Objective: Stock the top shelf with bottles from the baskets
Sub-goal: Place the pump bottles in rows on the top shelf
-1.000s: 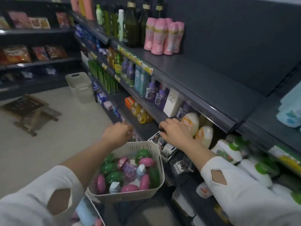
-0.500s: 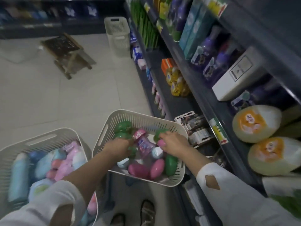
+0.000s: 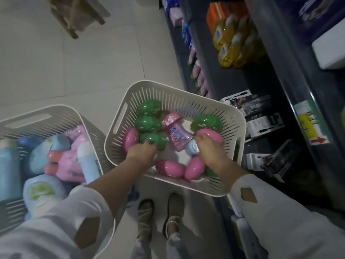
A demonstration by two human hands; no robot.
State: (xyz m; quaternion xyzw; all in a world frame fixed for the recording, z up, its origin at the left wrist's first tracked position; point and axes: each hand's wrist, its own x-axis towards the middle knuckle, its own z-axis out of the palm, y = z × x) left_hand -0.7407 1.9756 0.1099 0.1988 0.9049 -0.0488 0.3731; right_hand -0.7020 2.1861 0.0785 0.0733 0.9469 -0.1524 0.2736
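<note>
A cream slotted basket (image 3: 119, 118) sits in front of me, filled with several green and pink bottles. My left hand (image 3: 141, 152) reaches into it and curls its fingers round a green bottle (image 3: 155, 139). My right hand (image 3: 209, 148) grips a pink bottle (image 3: 209, 134) at the basket's right side. A pink bottle with a printed label (image 3: 176, 135) lies between my hands. The top shelf is out of view.
A second cream basket (image 3: 61, 110) at the left holds blue, pink and white bottles. Dark shelving (image 3: 280, 75) with yellow bottles, boxes and packets runs along the right. A wooden stool (image 3: 78, 14) stands on the tiled floor beyond. My feet (image 3: 158, 212) are below the basket.
My view has tilted further down, from the shelves to the baskets. Both hands dropped from the shelf edge into the basket and closed on bottles.
</note>
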